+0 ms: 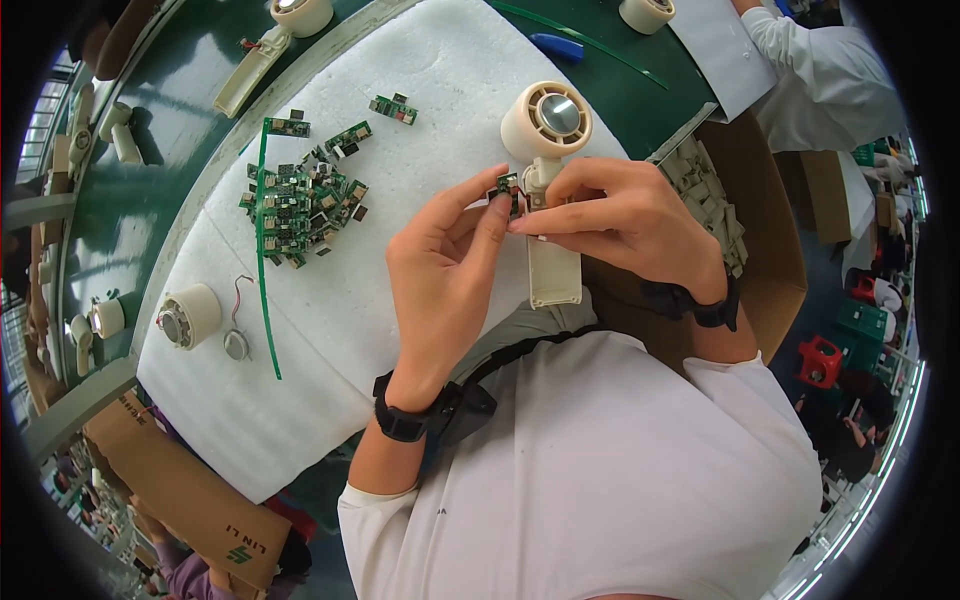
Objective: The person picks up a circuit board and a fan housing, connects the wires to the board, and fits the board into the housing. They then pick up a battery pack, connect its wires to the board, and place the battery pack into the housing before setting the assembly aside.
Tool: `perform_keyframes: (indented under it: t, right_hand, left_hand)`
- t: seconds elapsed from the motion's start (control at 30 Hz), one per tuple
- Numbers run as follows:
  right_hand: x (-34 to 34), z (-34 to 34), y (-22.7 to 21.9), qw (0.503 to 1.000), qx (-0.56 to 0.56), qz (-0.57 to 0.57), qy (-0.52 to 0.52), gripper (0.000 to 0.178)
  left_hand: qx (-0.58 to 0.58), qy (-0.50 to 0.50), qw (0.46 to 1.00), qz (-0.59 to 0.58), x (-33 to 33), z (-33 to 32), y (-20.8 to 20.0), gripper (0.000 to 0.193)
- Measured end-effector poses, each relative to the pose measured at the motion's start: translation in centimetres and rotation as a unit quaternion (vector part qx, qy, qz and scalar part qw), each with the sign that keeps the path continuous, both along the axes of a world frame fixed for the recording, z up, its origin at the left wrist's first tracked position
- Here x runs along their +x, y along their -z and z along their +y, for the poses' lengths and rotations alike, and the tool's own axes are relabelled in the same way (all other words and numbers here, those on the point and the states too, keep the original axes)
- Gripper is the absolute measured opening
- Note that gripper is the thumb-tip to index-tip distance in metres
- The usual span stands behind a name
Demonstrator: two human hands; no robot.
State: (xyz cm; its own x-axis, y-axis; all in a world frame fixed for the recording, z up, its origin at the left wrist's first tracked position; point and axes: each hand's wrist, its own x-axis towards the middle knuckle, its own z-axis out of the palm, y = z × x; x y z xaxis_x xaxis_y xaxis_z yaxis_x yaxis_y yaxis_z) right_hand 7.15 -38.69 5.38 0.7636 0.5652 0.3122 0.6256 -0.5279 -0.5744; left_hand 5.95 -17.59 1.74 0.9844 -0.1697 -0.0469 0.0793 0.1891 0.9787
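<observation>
My left hand (445, 260) pinches a small green circuit board (508, 187) between thumb and fingers. Beside it my right hand (625, 215) is closed, fingertips pressed together at the neck of a cream handheld fan; what they grip is hidden. The fan's round head (548, 120), with a silver disc in its middle, lies beyond my hands. Its open handle shell (555, 275) reaches toward me underneath the right hand. A bit of reddish wire shows between the board and the neck.
White foam sheet (330, 300) covers the bench. On it lie a heap of circuit boards (300, 210), a green strip (264, 290), another fan head (190, 316) and a small wired disc (236, 345). Cream parts fill a cardboard box (775, 250) at right. A co-worker's sleeve (830, 90) is at far right.
</observation>
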Motion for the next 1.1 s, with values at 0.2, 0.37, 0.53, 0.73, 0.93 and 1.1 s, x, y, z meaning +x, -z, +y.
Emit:
perform_keyframes:
  t: [0.2,0.37,0.53,0.73,0.93,1.1]
  right_hand:
    - [0.6,-0.1,-0.4,0.999,-0.021,0.030,-0.033,0.031]
    - [1.0,-0.4,0.3,0.996,0.020,0.072,-0.040,0.028]
    - [1.1,-0.4,0.2,0.996,0.006,0.075,-0.044,0.026]
    - [0.7,-0.2,-0.2,0.984,0.068,0.165,0.006,0.021]
    - [0.7,-0.2,-0.8,0.983,0.066,0.170,0.010,0.016]
    - [0.6,-0.1,-0.5,0.984,0.066,0.166,-0.001,0.014]
  left_hand:
    - [-0.009,0.012,1.000,0.008,0.1,0.2,0.0,0.029]
    - [-0.020,0.025,0.999,0.017,0.3,0.3,0.0,0.029]
    - [-0.018,0.033,0.999,0.022,0.4,0.5,-0.1,0.030]
    - [-0.017,0.029,0.999,0.024,0.4,0.3,-0.1,0.030]
    - [-0.019,0.029,0.999,0.021,0.3,0.3,-0.1,0.031]
    - [-0.005,0.042,0.999,0.028,0.3,0.5,-0.2,0.031]
